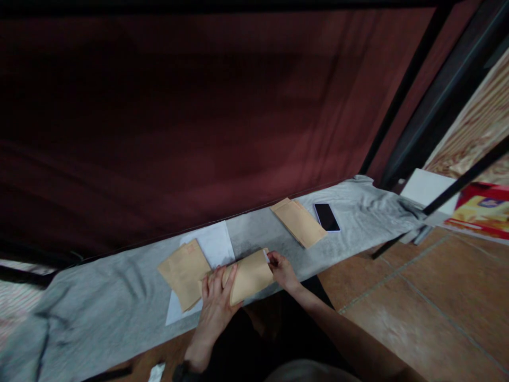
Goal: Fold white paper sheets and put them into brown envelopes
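Note:
A brown paper envelope (252, 276) lies crosswise near the front edge of the cloth-covered surface. My left hand (217, 297) grips its left end, fingers over the top and thumb at the near edge. At the other end, the closed fingers of my right hand (283, 270) are at the envelope's opening, on a strip of white paper (266, 256) that shows there. My right fingertips are partly hidden. Several brown envelopes (185, 270) lie overlapping beside my left hand, on top of white paper sheets (218, 241). More brown envelopes (300, 222) are stacked farther right.
A phone (326, 217) lies beside the right-hand stack. Grey cloth (107, 302) covers the long narrow surface, with a dark red panel (199, 132) behind it. Black metal bars (405, 90) and a red-and-yellow package (483, 212) are at right, above the tiled floor (417, 297).

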`<state>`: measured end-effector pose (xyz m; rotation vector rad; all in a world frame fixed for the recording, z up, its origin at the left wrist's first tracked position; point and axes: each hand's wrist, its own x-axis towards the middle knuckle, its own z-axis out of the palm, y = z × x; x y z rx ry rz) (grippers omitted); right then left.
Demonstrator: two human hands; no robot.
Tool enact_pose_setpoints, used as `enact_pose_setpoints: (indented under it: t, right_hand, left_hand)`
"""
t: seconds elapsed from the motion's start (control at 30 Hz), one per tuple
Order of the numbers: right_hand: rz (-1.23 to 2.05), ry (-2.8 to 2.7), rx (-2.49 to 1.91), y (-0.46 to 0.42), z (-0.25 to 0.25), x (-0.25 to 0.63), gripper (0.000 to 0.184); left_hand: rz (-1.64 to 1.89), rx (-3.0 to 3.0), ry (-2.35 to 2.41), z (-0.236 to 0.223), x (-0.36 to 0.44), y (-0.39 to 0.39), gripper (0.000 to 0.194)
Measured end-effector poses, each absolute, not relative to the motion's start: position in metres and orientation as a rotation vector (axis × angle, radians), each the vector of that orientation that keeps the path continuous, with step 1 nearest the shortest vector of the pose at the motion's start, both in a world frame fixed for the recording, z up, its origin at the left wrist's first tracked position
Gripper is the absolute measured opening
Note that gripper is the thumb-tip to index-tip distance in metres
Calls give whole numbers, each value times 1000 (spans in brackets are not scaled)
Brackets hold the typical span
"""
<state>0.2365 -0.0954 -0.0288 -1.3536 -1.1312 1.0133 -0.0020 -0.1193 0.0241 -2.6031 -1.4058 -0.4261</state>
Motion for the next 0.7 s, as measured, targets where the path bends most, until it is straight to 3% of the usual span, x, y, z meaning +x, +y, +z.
enact_pose_setpoints:
  t: [0.2, 0.37, 0.47, 0.7]
  right_hand:
    - [1094, -866, -1315, -93, -19, 236, 40]
    - [1310, -662, -1196, -94, -12, 244, 17]
    - [1271, -581, -1182, -93, -13, 250, 21]
    - [1239, -418, -1090, -94, -18, 239, 27]
  left_hand:
    - [-425, -2605, -1397, 25, -1, -115, 98]
    - [-559, -2536, -1500, 31, 4, -111, 85]
    - [-982, -2441, -1746, 27, 17, -113, 74]
    - [-2607, -2050, -3086, 2, 96, -128, 63]
